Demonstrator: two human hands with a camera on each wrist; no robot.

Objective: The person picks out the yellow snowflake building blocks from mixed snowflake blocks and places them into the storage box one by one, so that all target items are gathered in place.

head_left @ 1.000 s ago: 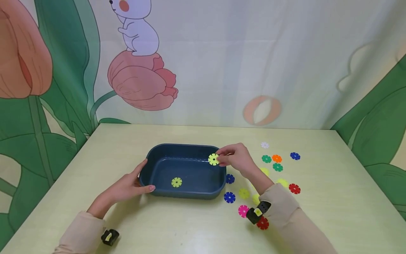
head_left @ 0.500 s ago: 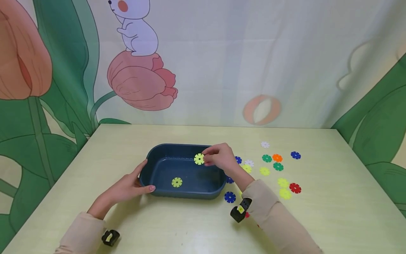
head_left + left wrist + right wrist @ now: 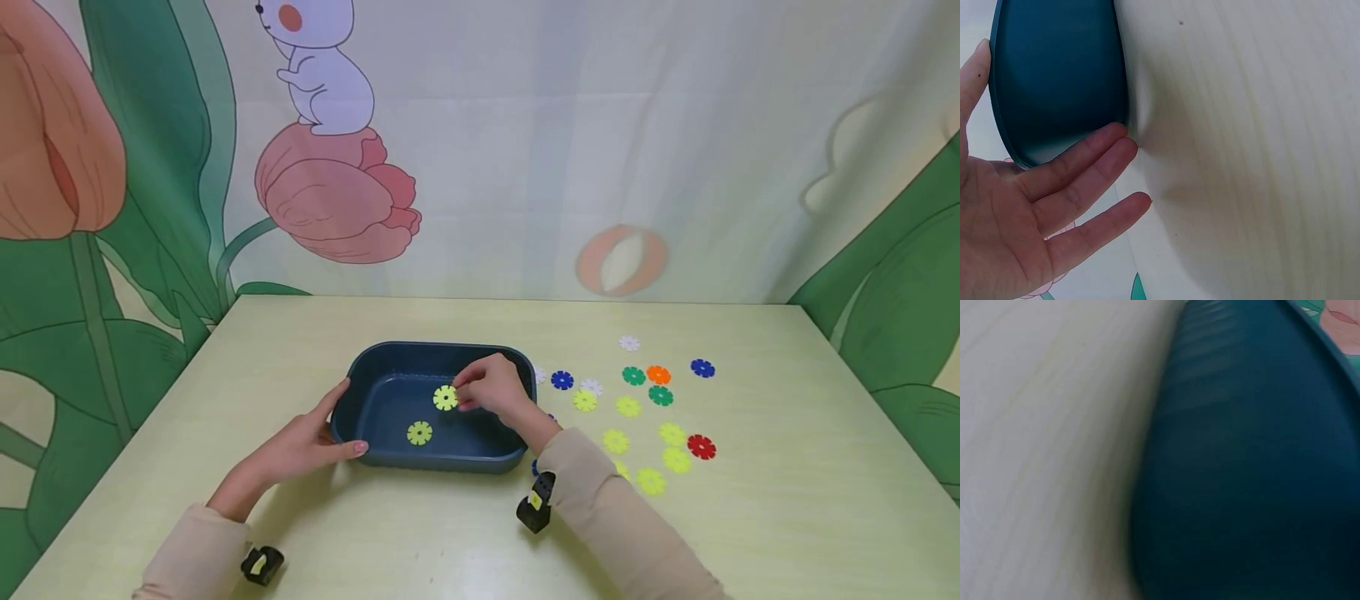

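Note:
A dark blue rectangular basin (image 3: 375, 400) stands on the table. My left hand (image 3: 296, 446) rests against its left end, with the thumb at the front rim; the left wrist view shows straight fingers (image 3: 1085, 187) against the outer wall. Over the basin, my right hand (image 3: 491, 390) pinches a yellow-green notched plastic disc (image 3: 445, 398) between thumb and fingertips. A similar yellow-green disc (image 3: 419, 432) lies flat on the basin floor. In the right wrist view the basin wall (image 3: 1241, 456) is blurred, and neither the hand nor the disc shows.
Several notched discs lie loose on the table right of the basin, among them a red disc (image 3: 701, 447), an orange disc (image 3: 658, 375), a blue disc (image 3: 702, 368) and a green disc (image 3: 633, 376). My right forearm partly covers this group. A printed curtain (image 3: 480, 167) hangs behind.
My right hand has carried the pinched yellow-green disc leftward from the basin's right rim, then lower over its middle. My left hand and the basin have stayed in place.

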